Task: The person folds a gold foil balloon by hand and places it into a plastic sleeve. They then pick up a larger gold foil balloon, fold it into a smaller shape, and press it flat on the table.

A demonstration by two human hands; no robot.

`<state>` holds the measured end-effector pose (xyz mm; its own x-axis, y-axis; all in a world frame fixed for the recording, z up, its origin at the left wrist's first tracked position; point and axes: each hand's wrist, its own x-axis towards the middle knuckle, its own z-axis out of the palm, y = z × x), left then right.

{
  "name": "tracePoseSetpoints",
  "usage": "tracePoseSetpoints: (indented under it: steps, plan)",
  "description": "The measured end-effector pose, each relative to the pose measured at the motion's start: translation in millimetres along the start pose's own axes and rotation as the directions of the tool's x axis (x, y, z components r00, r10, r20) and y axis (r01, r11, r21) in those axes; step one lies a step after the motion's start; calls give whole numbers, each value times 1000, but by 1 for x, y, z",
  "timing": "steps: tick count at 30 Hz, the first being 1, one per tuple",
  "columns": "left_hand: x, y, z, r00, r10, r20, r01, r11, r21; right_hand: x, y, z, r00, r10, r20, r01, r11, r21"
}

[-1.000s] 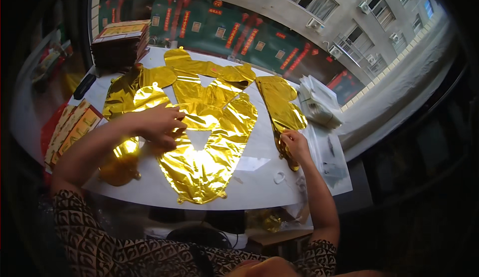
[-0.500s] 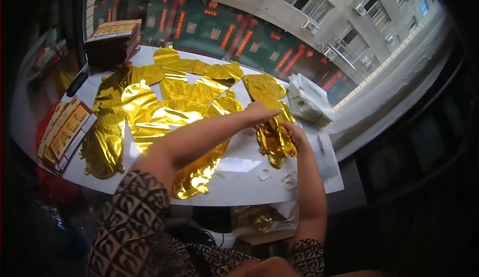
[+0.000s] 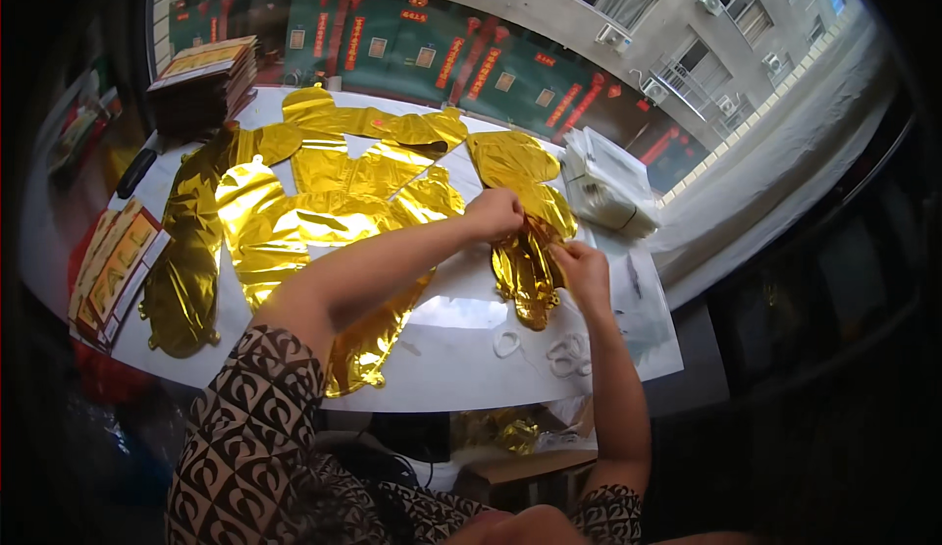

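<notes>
Two hands on one gold foil piece [image 3: 512, 160], right part of the white surface [image 3: 456, 354]. Left hand [image 3: 498, 214]: fingers curled in, gripping foil at its left edge. Right hand [image 3: 581, 268]: thumb and fingers pinching the right edge, just beside the left hand. Foil between them is bunched, lower end crumpled, upper end lying flatter. Larger gold foil shapes [image 3: 334, 221] spread center and left, left forearm crossing over them. Clear plastic bags [image 3: 608, 187] stacked near the right edge; white loops [image 3: 507, 345] nearer the person. Printed cards [image 3: 118, 270] fanned at left.
</notes>
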<state>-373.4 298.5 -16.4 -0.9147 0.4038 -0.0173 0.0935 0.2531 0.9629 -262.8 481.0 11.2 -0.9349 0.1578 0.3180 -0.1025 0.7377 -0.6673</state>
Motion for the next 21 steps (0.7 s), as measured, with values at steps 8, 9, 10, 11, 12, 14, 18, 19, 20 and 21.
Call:
tracePoseSetpoints:
  steps: [8, 9, 10, 11, 12, 14, 18, 19, 20, 21]
  plan:
    - [-8, 31, 4, 931, 281, 234, -349, 492, 798, 120, -70, -105, 979, -20, 202, 102, 908, -406]
    - [4, 35, 9, 938, 270, 215, -325, 478, 816, 142, -72, -124, 973, -68, 222, 173, 850, -498]
    - [16, 22, 5, 883, 430, 187, -369, 392, 843, 157, -84, -120, 971, -78, 227, 183, 852, -491]
    - [31, 4, -5, 890, 423, 171, -350, 390, 852, 169, -103, -115, 946, -104, 307, 249, 838, -485]
    - [44, -15, -20, 847, 499, 184, -385, 338, 859, 179, -122, -108, 913, -129, 387, 317, 822, -473]
    - [56, -21, -22, 886, 410, 217, -366, 329, 871, 199, -136, -111, 941, -206, 270, 326, 770, -549]
    - [51, 6, -2, 955, 213, 205, -287, 497, 819, 204, -152, -144, 726, -500, -473, 50, 723, -689]
    - [53, 14, -1, 953, 217, 210, -293, 500, 815, 206, -155, -158, 665, -556, -498, 48, 698, -714]
    - [56, 14, -6, 957, 199, 213, -286, 501, 816, 201, -165, -154, 626, -605, -492, 7, 635, -772]
    - [60, 14, -5, 956, 190, 223, -290, 502, 815, 192, -173, -156, 583, -656, -480, -46, 563, -825]
